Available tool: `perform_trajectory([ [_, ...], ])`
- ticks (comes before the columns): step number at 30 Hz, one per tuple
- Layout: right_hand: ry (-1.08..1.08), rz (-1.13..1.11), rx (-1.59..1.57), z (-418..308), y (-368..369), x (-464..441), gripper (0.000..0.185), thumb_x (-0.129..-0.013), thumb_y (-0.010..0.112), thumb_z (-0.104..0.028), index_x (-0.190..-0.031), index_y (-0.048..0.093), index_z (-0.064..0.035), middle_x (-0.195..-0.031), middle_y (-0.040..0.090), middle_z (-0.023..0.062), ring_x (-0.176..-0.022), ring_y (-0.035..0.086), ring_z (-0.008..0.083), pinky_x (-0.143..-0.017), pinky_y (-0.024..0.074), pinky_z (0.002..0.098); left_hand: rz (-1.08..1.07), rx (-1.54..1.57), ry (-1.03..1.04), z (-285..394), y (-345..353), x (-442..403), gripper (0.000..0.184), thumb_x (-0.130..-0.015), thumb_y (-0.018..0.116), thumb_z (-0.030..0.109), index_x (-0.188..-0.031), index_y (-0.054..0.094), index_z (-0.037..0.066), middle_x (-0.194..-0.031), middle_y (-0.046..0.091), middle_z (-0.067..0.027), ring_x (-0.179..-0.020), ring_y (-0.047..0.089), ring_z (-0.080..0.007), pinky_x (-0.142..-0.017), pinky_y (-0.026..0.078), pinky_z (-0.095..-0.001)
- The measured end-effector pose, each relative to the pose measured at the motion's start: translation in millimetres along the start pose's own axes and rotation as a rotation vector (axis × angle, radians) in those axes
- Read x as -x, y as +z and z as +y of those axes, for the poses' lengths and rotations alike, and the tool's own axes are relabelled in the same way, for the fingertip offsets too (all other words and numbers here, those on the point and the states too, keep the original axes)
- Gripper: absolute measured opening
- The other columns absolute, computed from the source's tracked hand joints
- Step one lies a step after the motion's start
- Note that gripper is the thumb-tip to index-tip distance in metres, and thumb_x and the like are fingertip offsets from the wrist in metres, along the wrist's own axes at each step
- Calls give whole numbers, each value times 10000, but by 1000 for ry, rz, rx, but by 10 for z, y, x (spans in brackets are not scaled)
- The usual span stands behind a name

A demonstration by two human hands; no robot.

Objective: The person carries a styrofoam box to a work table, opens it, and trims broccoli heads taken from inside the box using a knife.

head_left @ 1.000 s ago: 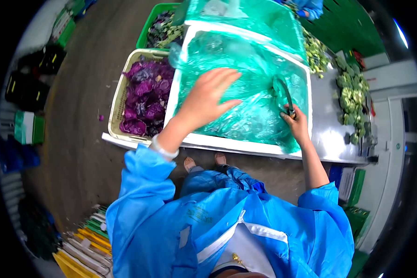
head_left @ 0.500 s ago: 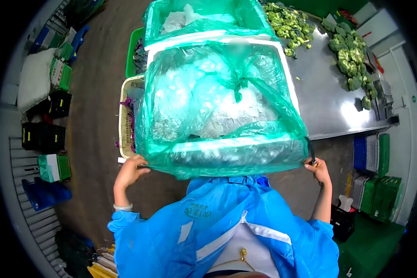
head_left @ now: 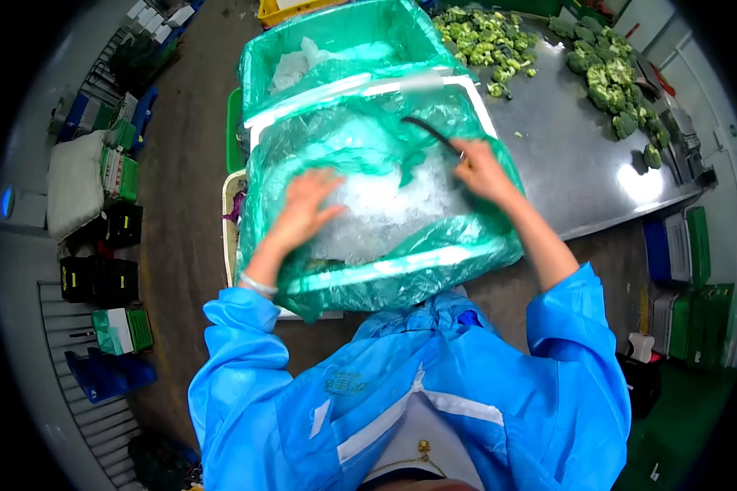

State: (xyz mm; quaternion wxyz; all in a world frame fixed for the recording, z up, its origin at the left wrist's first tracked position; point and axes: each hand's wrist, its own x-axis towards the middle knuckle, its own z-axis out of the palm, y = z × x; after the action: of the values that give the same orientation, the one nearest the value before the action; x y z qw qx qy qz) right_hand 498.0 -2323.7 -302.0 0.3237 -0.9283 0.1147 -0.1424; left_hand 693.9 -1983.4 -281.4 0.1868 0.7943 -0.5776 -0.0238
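Note:
In front of me stands a white-rimmed foam box [head_left: 485, 114] lined with a green plastic bag [head_left: 368, 282]. Crushed ice [head_left: 385, 209] shows in the bag's opening. My left hand [head_left: 305, 204] is over the left part of the box with its fingers spread, at the plastic and ice; whether it presses on them I cannot tell. My right hand [head_left: 481, 170] is closed around a slim, dark curved knife [head_left: 430, 131], above the box's right side. The knife's tip points to the upper left, over the gathered plastic.
Behind the box is another container [head_left: 344, 41] lined with green plastic. To the right, a metal table [head_left: 561, 168] bears cut broccoli pieces [head_left: 487, 41] and broccoli heads [head_left: 606, 82]. At the left, a cream basket [head_left: 230, 229] holds purple scraps. Stacked crates [head_left: 700, 315] stand at the right.
Both hands have left the bag's near corners and moved forward over the box. The bag's top has opened, baring more ice. The knife now extends over the box.

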Motion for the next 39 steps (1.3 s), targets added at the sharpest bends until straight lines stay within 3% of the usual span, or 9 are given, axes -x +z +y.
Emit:
perform_trajectory([
  [6, 29, 274, -124, 1372, -764, -1326, 490, -822, 662, -177, -1299, 577, -108, -943, 612, 164, -904, 626, 326, -729, 494, 411, 229, -202, -565, -1905, -268, -370, 603, -930, 546, 526, -1399, 532, 148, -1500, 387, -229, -1391, 338, -394, -1137, 258, -501],
  [11, 650, -3, -847, 2213, -773, -1475, 378, -870, 627, -123, -1240, 582, -59, -981, 655, 126, -829, 640, 203, -604, 510, 305, 120, -9, -1220, -2248, -460, -920, 400, -905, 636, 334, -1240, 657, 117, -1272, 623, -136, -1202, 554, -312, -1004, 419, -430],
  [14, 820, 0, -903, 2682, -677, -1075, 337, -880, 600, -90, -1210, 576, -24, -948, 678, 121, -766, 628, 154, -575, 499, 271, 553, -739, -536, -1263, -440, -1570, 231, -836, 684, 158, -1060, 699, 104, -1043, 684, -76, -1021, 619, -280, -881, 476, -405],
  [17, 834, 231, -823, 2889, -657, -690, 305, -883, 590, -76, -1179, 591, -5, -890, 687, 106, -711, 619, 133, -558, 478, 256, 383, -109, -138, -300, -30, -2278, 224, -772, 739, 94, -989, 686, 91, -989, 656, -94, -953, 603, -296, -841, 480, -406],
  [20, 642, 335, -805, 2588, -845, -452, 260, -880, 599, -70, -1128, 616, 8, -866, 687, 94, -694, 615, 122, -562, 470, 247, 87, -27, 41, 529, 531, -2828, 380, -752, 787, 243, -1084, 691, 85, -1123, 616, -137, -1063, 552, -327, -899, 464, -431],
  [25, 418, 310, -871, 1671, -1043, -167, 209, -879, 652, -74, -1068, 633, 15, -872, 690, 85, -711, 625, 117, -576, 472, 244, 34, -47, 323, 615, 884, -3067, 161, -829, 697, 111, -945, 600, 55, -1014, 621, -61, -972, 563, -311, -816, 467, -423],
  [28, 398, 220, -936, 1309, -936, -28, 219, -889, 661, -99, -1084, 634, -3, -880, 695, 79, -720, 631, 101, -580, 479, 240, -73, 333, 47, 604, 761, -2861, 123, -873, 670, 98, -937, 576, 51, -962, 619, -93, -900, 586, -319, -778, 481, -390],
  [34, 357, -83, -831, 541, -894, -128, 448, -841, 718, -136, -1261, 602, -31, -1062, 665, 76, -775, 645, 143, -722, 506, 280, 55, 851, -327, 327, 201, -2032, 82, -978, 588, 96, -975, 526, 42, -901, 597, -24, -903, 577, -112, -816, 465, -266],
  [39, 233, -195, -645, 110, -383, 86, 519, -773, 813, -231, -1216, 625, -36, -879, 676, 65, -762, 632, 161, -726, 511, 308, 234, 903, -414, -33, -97, -1314, 91, -960, 608, 104, -941, 527, 67, -886, 580, -7, -851, 537, -94, -806, 423, -244],
])
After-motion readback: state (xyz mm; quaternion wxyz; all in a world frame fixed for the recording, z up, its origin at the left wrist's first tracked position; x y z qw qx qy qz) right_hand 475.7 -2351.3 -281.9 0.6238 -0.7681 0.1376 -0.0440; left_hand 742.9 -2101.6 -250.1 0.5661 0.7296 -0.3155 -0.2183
